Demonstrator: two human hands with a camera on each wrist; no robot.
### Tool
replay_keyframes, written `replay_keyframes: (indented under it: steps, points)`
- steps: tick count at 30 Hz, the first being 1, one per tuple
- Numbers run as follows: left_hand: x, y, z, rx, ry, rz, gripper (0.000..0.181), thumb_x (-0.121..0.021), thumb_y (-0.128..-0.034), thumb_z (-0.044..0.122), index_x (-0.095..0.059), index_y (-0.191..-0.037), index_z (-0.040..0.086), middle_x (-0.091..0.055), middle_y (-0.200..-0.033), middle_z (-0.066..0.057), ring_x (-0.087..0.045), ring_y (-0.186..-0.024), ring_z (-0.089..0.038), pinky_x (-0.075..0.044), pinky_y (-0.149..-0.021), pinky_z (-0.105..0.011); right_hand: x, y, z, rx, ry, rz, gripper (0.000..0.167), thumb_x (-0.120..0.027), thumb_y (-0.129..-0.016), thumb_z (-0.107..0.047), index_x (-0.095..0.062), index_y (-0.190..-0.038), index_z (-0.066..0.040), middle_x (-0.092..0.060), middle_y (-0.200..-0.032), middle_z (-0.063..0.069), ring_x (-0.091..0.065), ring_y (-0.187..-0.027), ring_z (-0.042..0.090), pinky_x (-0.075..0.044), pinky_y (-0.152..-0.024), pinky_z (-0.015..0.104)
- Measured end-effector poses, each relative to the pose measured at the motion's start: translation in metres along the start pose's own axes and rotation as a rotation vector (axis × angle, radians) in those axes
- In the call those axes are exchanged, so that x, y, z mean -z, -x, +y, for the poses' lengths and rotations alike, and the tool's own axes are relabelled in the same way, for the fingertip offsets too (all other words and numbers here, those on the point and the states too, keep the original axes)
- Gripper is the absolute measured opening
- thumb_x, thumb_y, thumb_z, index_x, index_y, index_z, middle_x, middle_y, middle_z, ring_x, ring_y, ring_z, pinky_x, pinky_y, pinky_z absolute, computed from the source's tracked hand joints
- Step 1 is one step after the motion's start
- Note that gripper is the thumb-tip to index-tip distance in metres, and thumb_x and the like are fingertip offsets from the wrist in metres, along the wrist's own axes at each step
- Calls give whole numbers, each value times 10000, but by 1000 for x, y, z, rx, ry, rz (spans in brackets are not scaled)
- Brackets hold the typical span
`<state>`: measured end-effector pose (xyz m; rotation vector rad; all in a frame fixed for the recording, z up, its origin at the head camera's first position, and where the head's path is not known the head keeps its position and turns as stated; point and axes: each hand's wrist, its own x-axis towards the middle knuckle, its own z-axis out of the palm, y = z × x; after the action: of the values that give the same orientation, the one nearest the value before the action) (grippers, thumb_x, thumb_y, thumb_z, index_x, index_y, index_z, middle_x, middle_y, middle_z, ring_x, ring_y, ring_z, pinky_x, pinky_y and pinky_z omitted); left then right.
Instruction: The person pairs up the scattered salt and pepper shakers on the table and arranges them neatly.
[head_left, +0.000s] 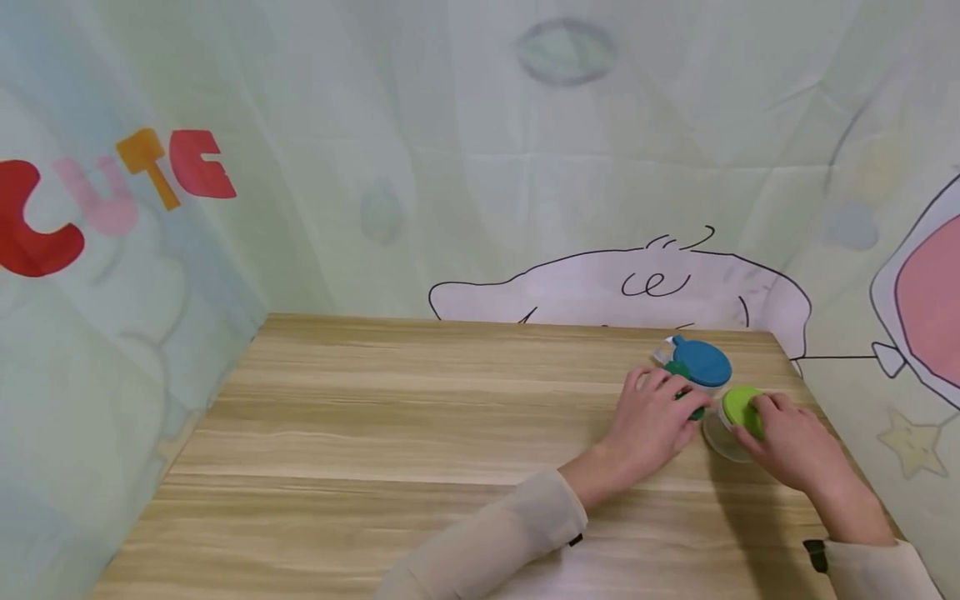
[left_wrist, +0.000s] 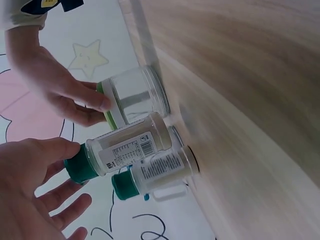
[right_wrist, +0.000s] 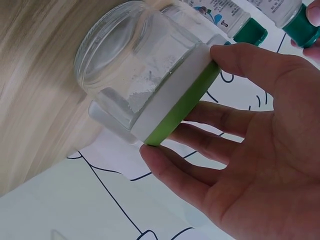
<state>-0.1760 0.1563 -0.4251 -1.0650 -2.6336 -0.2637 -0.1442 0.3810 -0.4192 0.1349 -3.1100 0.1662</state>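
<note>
Left hand pinches a green-capped bottle; right hand, fingers spread, grips a lime-lidded jar; blue-lidded container partly hidden.

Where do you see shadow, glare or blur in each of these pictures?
Head view: a soft shadow runs down the table below the green-lidded jar; left wrist view: a dark shadow band on the table meets the jar's base, and the wood grain looks blurred; right wrist view: pale reflections on the jar's glass.

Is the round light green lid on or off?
On: the light green lid covers the top of the clear jar; tightness, I cannot tell.
</note>
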Motion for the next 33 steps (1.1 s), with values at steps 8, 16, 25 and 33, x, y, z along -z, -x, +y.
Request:
replay_keyframes:
  steps: [8, 16, 25, 33]
  points:
    - [4, 5, -22, 63, -17, 37, 323, -673, -1041, 430, -682, -1363, 412, -654, -1341, 170, -521, -1301, -73, -362, -1160, -353, 0, -1, -1, 2, -16, -13, 581, -712, -987, -248, -507, -1282, 208, -524, -1257, 468, -567, -1009, 643, -488, -853, 710]
    - [7, 12, -44, 93, 11, 38, 287, -690, -1036, 382, -704, -1321, 359, -656, -1349, 155, -535, -1300, -99, -366, -1171, -384, 1, 1, 0, -25, -33, -36, 589, -689, -996, -261, -497, -1296, 207, -503, -1277, 469, -546, -1030, 649, -486, -838, 708]
    - [13, 20, -67, 135, 31, 23, 312, -694, -1035, 376, -697, -1345, 340, -677, -1346, 131, -541, -1316, -124, -362, -1190, -414, -1, 2, 0, -26, -38, -34, 592, -688, -995, -256, -489, -1293, 215, -492, -1279, 478, -534, -1040, 652, -470, -854, 709]
    - [17, 34, -92, 169, 6, 35, 292, -698, -1030, 376, -704, -1320, 341, -683, -1334, 130, -558, -1290, -138, -378, -1164, -422, 0, 2, -1, -25, -40, -47, 603, -683, -1003, -263, -482, -1300, 222, -483, -1280, 481, -519, -1056, 661, -455, -879, 719]
